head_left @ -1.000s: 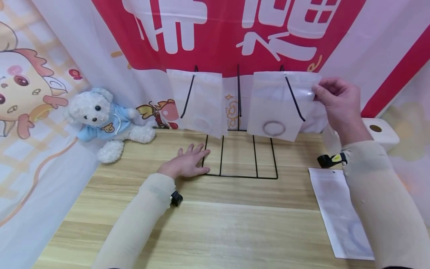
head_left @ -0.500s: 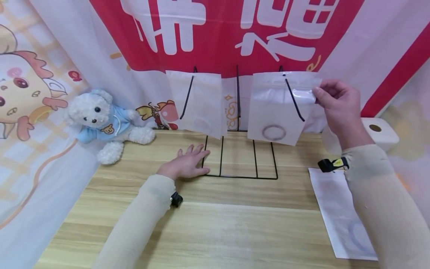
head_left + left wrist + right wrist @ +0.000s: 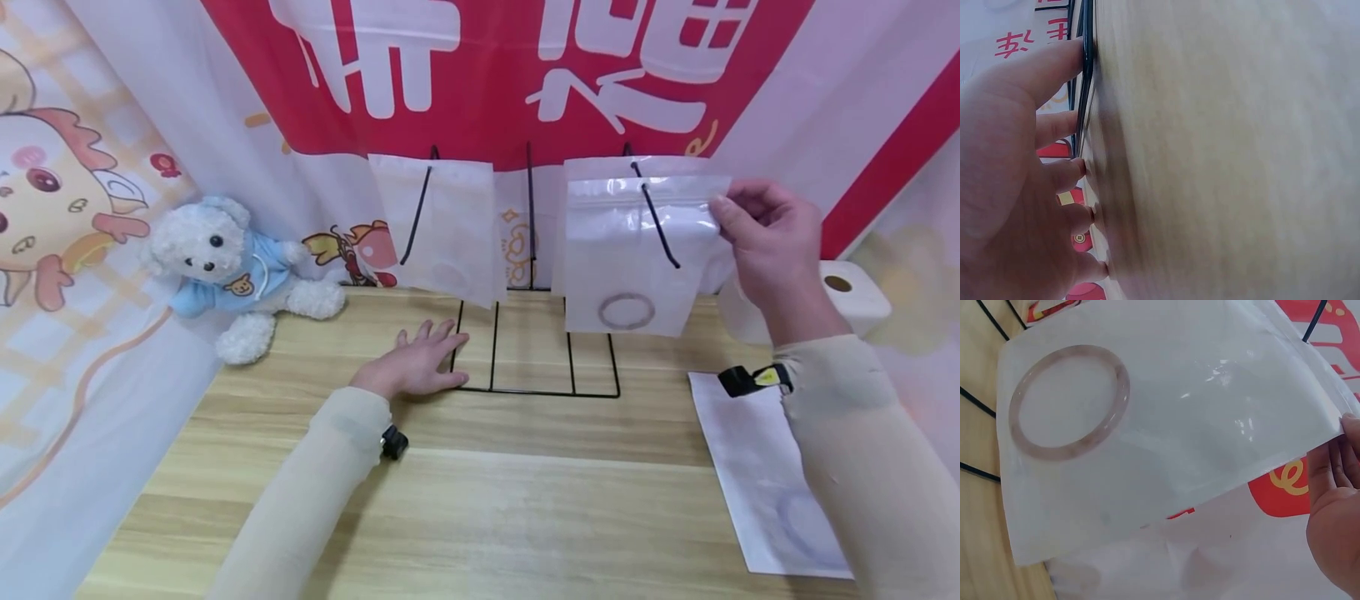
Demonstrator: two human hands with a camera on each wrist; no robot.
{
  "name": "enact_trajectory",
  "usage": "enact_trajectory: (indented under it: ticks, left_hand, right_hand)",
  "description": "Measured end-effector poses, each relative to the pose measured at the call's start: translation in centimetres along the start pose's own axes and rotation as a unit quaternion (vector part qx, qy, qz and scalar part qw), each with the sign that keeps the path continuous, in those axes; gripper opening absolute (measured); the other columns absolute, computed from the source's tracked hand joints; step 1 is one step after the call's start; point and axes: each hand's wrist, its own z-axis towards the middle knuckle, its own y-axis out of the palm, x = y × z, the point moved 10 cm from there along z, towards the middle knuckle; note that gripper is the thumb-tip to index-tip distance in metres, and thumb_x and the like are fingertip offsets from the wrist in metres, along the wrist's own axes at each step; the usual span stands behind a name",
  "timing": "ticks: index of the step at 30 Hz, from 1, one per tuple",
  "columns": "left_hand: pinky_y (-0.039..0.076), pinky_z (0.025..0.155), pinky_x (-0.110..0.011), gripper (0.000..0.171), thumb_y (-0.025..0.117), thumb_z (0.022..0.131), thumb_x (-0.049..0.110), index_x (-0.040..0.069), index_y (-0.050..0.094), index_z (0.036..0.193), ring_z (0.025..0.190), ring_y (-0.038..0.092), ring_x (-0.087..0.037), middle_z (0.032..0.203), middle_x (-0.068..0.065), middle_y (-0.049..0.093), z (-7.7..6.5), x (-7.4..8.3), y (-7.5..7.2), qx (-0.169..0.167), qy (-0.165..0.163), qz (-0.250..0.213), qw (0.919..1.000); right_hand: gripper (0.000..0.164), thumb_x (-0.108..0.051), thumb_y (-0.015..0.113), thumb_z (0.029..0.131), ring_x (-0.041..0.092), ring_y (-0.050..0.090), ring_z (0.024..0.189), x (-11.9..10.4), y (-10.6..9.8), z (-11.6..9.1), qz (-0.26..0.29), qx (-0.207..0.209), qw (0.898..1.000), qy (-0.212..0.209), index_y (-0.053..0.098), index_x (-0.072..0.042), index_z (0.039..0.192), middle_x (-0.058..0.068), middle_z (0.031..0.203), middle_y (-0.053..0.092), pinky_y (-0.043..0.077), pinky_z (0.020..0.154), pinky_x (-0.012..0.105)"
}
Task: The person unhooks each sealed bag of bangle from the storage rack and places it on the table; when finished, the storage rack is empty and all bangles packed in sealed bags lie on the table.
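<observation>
My right hand (image 3: 780, 246) pinches the upper right edge of a clear-fronted zip bag (image 3: 603, 258) between thumb and fingers. A pale pinkish bangle (image 3: 1015, 415) shows in the bag's lower part in the right wrist view. The bag hangs on the right arm of a black wire display rack (image 3: 540, 393), in front of another bag that is mostly hidden. My left hand (image 3: 412, 367) has its fingers spread on the tabletop, with thumb and index fingertip at the rack base's left side.
White bags (image 3: 457, 225) hang on the rack's left arm. Another bag (image 3: 742, 450) lies on the table at right, partly under my right forearm. A white tissue box (image 3: 862, 304) stands behind the right wrist; a plush bear (image 3: 210, 250) sits at back left.
The right hand has moved the pinched bag forward along the rack arm, a little right and down, uncovering the edge of the bag behind. The left hand has stayed still.
</observation>
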Motion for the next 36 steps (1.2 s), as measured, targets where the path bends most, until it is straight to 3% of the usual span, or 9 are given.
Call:
enact_trajectory:
  ticks: [9, 15, 20, 28, 36]
  left_hand:
    - [0.001, 0.125, -0.085, 0.085, 0.059, 0.104, 0.064, 0.024, 0.028, 0.173, 0.167, 0.003, -0.052, 0.183, -0.016, 0.010, 0.6, -0.3, 0.1, 0.002, 0.011, -0.020, 0.9997]
    - [-0.002, 0.121, -0.088, 0.090, 0.060, 0.100, 0.071, 0.026, 0.029, 0.172, 0.166, 0.002, -0.054, 0.183, -0.016, 0.011, 2.0, -1.4, 1.0, 0.006, 0.018, -0.022, 0.9996]
    - [-0.002, 0.122, -0.087, 0.090, 0.059, 0.101, 0.070, 0.026, 0.029, 0.172, 0.165, 0.001, -0.056, 0.183, -0.016, 0.009, 1.2, -0.6, 0.4, 0.001, 0.019, -0.038, 0.9991]
    - [0.001, 0.126, -0.083, 0.083, 0.060, 0.105, 0.058, 0.022, 0.029, 0.173, 0.167, 0.003, -0.052, 0.182, -0.017, 0.011, 0.2, 0.1, -0.1, -0.002, 0.005, -0.013, 0.9999]
    - [0.000, 0.122, -0.087, 0.086, 0.057, 0.103, 0.068, 0.023, 0.030, 0.172, 0.165, 0.004, -0.056, 0.182, -0.020, 0.012, 0.4, -0.3, 0.2, 0.008, 0.019, -0.032, 0.9993]
  right_hand:
    - [0.066, -0.038, 0.096, 0.077, 0.015, 0.070, 0.107, 0.0, -1.0, -1.5, 0.036, -0.001, 0.999, -0.008, 0.074, -0.011, 0.134, 0.001, 0.121, 0.073, 0.062, 0.088, 0.019]
    - [0.060, -0.036, 0.094, 0.081, 0.015, 0.066, 0.099, -0.3, -1.5, -2.6, 0.031, 0.006, 0.999, -0.021, 0.075, -0.010, 0.132, 0.001, 0.116, 0.073, 0.061, 0.087, 0.015]
    - [0.055, -0.032, 0.093, 0.083, 0.016, 0.063, 0.093, -0.2, -1.6, -3.4, 0.041, 0.001, 0.999, -0.021, 0.075, -0.008, 0.129, 0.002, 0.111, 0.072, 0.062, 0.081, 0.014]
    - [0.054, -0.028, 0.093, 0.083, 0.016, 0.065, 0.091, 0.1, -1.8, -4.9, 0.059, 0.000, 0.998, -0.023, 0.073, -0.004, 0.128, 0.004, 0.108, 0.072, 0.063, 0.080, 0.016]
    - [0.057, -0.027, 0.093, 0.084, 0.016, 0.064, 0.089, 0.3, -2.0, -6.0, 0.068, -0.001, 0.997, -0.032, 0.072, -0.003, 0.131, 0.004, 0.109, 0.072, 0.062, 0.085, 0.016]
